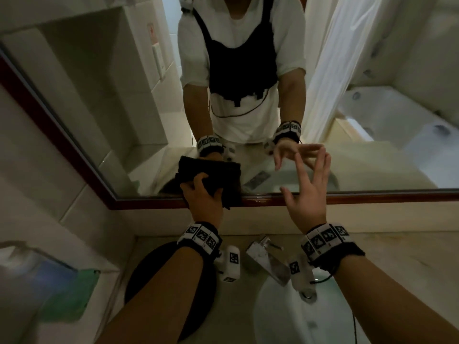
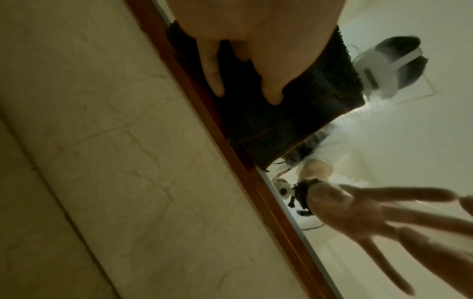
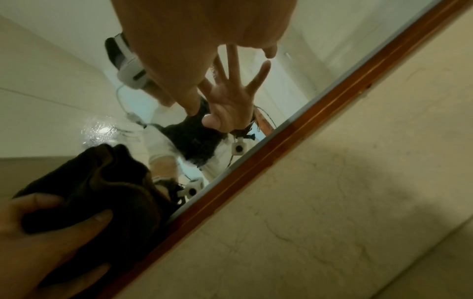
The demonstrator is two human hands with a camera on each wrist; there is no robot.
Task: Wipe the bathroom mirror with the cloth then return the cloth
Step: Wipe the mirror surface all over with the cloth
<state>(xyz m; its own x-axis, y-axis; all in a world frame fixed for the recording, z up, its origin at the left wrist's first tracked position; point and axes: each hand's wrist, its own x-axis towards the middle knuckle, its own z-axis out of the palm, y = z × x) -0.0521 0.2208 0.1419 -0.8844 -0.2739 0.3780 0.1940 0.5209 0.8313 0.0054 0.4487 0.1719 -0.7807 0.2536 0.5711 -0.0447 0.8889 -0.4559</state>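
Observation:
The bathroom mirror [image 1: 124, 108] has a red-brown wooden frame [image 1: 372, 198]. A dark cloth [image 1: 229, 197] lies bunched against the glass at the mirror's lower edge and overlaps the frame. My left hand [image 1: 201, 189] grips the cloth, fingers and thumb curled into it. In the left wrist view the cloth [image 2: 281, 113] sits under my left fingers [image 2: 215, 81]; in the right wrist view my left hand [image 3: 51, 232] holds the cloth [image 3: 102, 182]. To the right of the cloth, my right hand [image 1: 308, 189] is spread open with its fingertips at the glass, holding nothing.
Below the mirror a white sink basin [image 1: 285, 306] with a chrome faucet [image 1: 268, 259] sits in a pale stone counter [image 1: 397, 256]. A dark round object [image 1: 149, 281] lies on the counter at left. A green and blue item [image 1: 67, 294] is further left by the tiled wall.

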